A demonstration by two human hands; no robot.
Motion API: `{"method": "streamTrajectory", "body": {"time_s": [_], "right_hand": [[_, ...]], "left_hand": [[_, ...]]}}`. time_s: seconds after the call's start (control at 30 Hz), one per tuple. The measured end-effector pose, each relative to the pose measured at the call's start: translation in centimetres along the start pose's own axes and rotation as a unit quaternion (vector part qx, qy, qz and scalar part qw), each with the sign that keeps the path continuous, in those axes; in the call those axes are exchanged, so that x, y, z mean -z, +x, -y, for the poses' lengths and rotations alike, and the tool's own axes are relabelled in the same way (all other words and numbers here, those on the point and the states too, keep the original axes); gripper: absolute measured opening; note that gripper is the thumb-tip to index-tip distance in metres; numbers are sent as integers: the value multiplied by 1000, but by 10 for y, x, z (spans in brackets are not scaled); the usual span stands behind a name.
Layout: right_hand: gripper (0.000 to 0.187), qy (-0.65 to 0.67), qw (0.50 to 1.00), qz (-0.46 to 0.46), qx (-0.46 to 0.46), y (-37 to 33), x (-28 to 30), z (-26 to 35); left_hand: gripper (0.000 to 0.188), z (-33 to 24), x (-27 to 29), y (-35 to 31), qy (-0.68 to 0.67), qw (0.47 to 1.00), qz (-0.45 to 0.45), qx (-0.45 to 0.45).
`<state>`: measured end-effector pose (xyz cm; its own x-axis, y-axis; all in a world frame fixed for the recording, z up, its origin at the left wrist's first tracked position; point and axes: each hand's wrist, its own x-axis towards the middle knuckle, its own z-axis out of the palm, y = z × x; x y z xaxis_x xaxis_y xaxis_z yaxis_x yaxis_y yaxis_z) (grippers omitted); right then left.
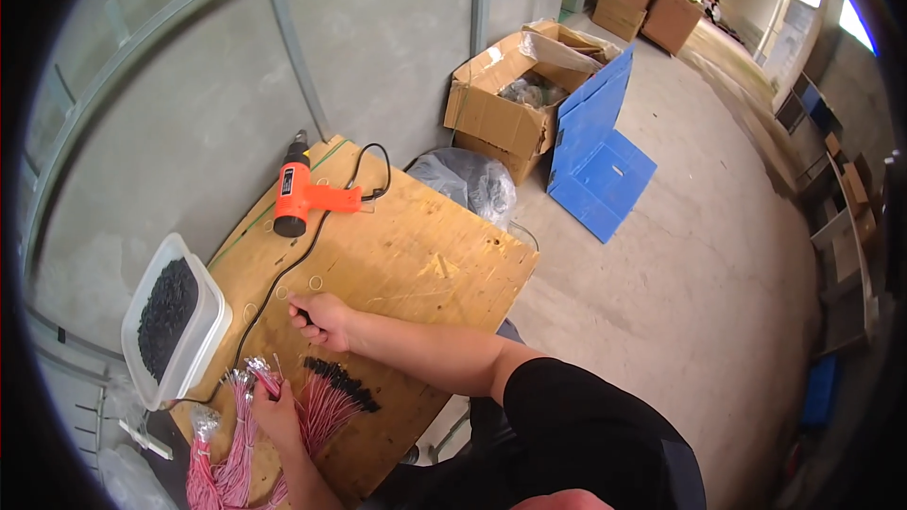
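My left hand (276,413) is closed round a bundle of thin pink-red wires (264,373), whose silvery ends stick up above the fingers. Farther up the table, my right hand (326,321) is curled shut with something small and black showing between its fingers, like the short black tube pieces (168,316) heaped in the white plastic tub (215,326) to the left. Beside my left hand lies a fan of red wires with black-covered ends (340,387). More pink-red wire bundles (200,472) with silvery tips lie to its left.
An orange heat gun (295,198) lies at the table's far left, its black cord (293,269) running across the wooden tabletop (425,236). Small pale rings (316,281) lie near my right hand. Beyond stand an open cardboard box (501,113), a blue panel (590,165) and a grey plastic bag (472,179).
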<state>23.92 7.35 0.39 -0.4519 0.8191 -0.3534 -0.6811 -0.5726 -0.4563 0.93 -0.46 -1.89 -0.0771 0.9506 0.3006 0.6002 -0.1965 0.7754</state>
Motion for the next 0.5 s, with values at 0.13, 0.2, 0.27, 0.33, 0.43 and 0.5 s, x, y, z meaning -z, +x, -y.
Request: {"method": "streamTrajectory", "body": {"time_s": [0.13, 0.2, 0.27, 0.33, 0.43, 0.5], "right_hand": [[34, -19, 1000, 10, 20, 0, 5, 3], [35, -29, 999, 10, 17, 1, 6, 4], [35, -25, 1000, 12, 11, 5, 9, 3], [36, -23, 1000, 13, 3, 6, 5, 4], [29, -13, 1000, 22, -3, -1, -2, 2], [29, -9, 1000, 28, 3, -2, 2, 6]], "left_hand": [[26, -25, -4, 2, 115, 993, 26, -7], [29, -35, -4, 3, 157, 987, 37, -3], [32, -33, -4, 4, 199, 978, 66, 1], [35, -17, -6, 6, 205, 976, 70, 10], [45, -26, 5, -2, 214, 976, 47, 3], [45, -37, 2, -2, 185, 981, 51, 7]]}}
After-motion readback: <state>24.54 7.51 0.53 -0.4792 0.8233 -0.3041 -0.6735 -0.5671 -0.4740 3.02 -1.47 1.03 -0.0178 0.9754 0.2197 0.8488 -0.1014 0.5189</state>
